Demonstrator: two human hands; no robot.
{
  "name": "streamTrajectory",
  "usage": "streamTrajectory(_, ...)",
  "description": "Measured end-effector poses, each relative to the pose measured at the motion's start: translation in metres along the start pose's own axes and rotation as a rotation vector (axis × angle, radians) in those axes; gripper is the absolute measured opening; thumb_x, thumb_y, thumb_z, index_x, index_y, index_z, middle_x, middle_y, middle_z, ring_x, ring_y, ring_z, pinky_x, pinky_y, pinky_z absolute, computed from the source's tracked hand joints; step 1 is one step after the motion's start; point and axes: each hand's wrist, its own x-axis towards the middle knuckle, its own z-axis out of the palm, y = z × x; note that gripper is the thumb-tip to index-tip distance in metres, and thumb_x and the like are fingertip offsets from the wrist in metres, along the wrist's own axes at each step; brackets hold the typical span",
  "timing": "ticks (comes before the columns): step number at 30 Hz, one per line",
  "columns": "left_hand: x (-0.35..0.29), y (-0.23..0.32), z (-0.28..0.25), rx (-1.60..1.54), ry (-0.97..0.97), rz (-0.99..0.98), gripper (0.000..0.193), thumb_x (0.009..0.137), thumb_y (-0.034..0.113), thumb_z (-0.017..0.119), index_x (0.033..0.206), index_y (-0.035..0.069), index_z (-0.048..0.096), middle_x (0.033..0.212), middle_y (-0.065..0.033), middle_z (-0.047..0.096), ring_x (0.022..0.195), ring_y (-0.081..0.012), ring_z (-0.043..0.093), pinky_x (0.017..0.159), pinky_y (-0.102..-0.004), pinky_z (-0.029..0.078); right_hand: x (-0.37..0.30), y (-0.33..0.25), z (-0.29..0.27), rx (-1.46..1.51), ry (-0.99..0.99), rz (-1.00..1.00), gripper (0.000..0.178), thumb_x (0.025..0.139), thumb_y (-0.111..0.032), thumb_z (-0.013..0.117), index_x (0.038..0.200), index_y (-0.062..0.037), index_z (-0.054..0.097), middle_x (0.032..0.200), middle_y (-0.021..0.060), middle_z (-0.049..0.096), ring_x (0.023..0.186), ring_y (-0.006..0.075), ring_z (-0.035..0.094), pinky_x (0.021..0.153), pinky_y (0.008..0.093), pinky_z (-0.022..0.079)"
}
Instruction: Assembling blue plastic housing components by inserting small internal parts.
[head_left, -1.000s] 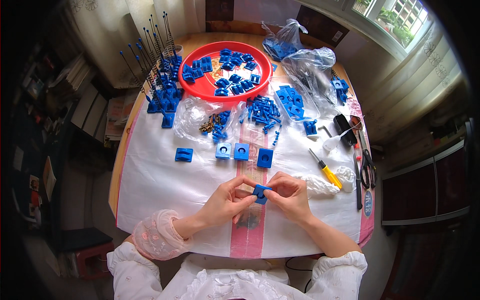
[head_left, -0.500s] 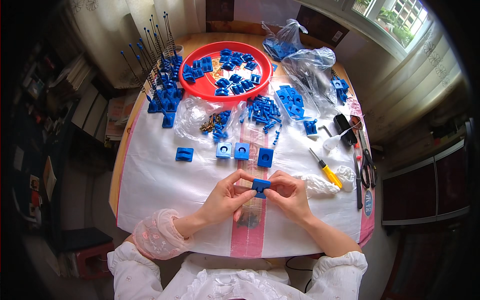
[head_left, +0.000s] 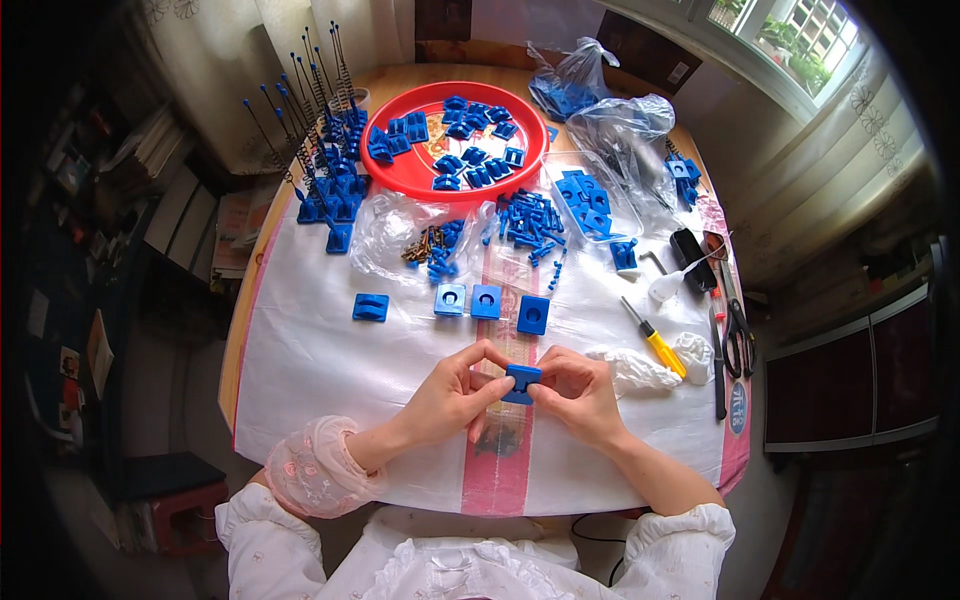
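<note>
Between my two hands, above the pink stripe of the table cover, is a square blue plastic piece (head_left: 520, 375). My left hand (head_left: 458, 392) pinches its left side with thumb and fingers. At its right side my right hand (head_left: 578, 397) grips it the same way, thumb on the near face. Fingertips hide part of the piece. Just beyond the hands lie a blue square with a dark round recess (head_left: 533, 315), two lighter blue squares (head_left: 487, 302) (head_left: 449, 300), and a blue piece with a raised curved ridge (head_left: 370, 307).
A red tray (head_left: 376, 190) holds several blue pieces. Blue pegs (head_left: 530, 222) lie near brass screws (head_left: 432, 245). Springs on blue bases (head_left: 335, 185) stand far left. A clear box (head_left: 625, 215), yellow-handled screwdriver (head_left: 662, 350), white cloth (head_left: 640, 370), black scissors (head_left: 738, 340) are right.
The held blue piece has tilted slightly, showing more of its lower part. Both hands keep their grip in nearly the same place.
</note>
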Motion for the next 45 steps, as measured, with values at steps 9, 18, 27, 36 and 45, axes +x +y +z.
streamTrajectory(9, -0.0001, -0.0023, 0.0009, -0.05, 0.024, 0.051, 0.013, 0.098, 0.01, 0.057, 0.11, 0.006, 0.052, 0.081, -0.0077, 0.07, 0.041, -0.0057, 0.054, 0.036, -0.0191, 0.038, 0.0015, 0.0037, 0.0006, -0.024, -0.002, -0.028, 0.015, 0.081, 0.003, 0.07, 0.096, 0.0047, 0.067, 0.092, 0.0063, 0.062, 0.083, 0.0115, 0.064, 0.074, 0.0242, 0.052)
streamTrajectory(18, -0.0001, -0.0028, 0.0011, -0.049, 0.021, 0.046, 0.012, 0.098, 0.01, 0.058, 0.108, 0.006, 0.052, 0.079, -0.0065, 0.069, 0.04, -0.0053, 0.053, 0.035, -0.0188, 0.037, 0.0009, 0.0047, 0.0001, -0.039, -0.006, -0.024, 0.015, 0.079, 0.002, 0.072, 0.094, 0.003, 0.068, 0.09, 0.0055, 0.063, 0.084, 0.0107, 0.063, 0.073, 0.024, 0.051)
streamTrajectory(27, -0.0003, -0.0067, -0.0018, -0.032, -0.008, 0.044, 0.015, 0.098, 0.012, 0.058, 0.111, 0.007, 0.052, 0.081, -0.009, 0.071, 0.04, -0.0077, 0.054, 0.036, -0.0214, 0.039, 0.0007, 0.0039, -0.003, -0.07, -0.024, -0.015, 0.013, 0.077, 0.001, 0.074, 0.088, 0.0026, 0.067, 0.087, 0.0054, 0.062, 0.083, 0.0116, 0.062, 0.075, 0.0251, 0.05)
streamTrajectory(36, -0.0008, -0.0058, -0.0014, -0.025, 0.002, 0.026, 0.015, 0.098, 0.013, 0.059, 0.11, 0.007, 0.052, 0.08, -0.0087, 0.071, 0.039, -0.0075, 0.052, 0.035, -0.0215, 0.037, 0.001, 0.001, -0.0016, -0.047, -0.027, -0.005, 0.013, 0.076, 0.001, 0.074, 0.087, 0.0023, 0.066, 0.086, 0.0053, 0.062, 0.082, 0.0114, 0.062, 0.074, 0.0251, 0.05)
streamTrajectory(45, -0.0014, -0.0034, -0.0001, -0.049, 0.007, 0.037, 0.013, 0.098, 0.011, 0.059, 0.108, 0.005, 0.053, 0.081, -0.0081, 0.07, 0.039, -0.0053, 0.052, 0.034, -0.0192, 0.037, 0.0013, 0.0039, -0.0024, -0.065, -0.031, -0.013, 0.009, 0.08, -0.002, 0.071, 0.085, 0.0022, 0.065, 0.084, 0.0038, 0.06, 0.08, 0.0101, 0.059, 0.071, 0.024, 0.047)
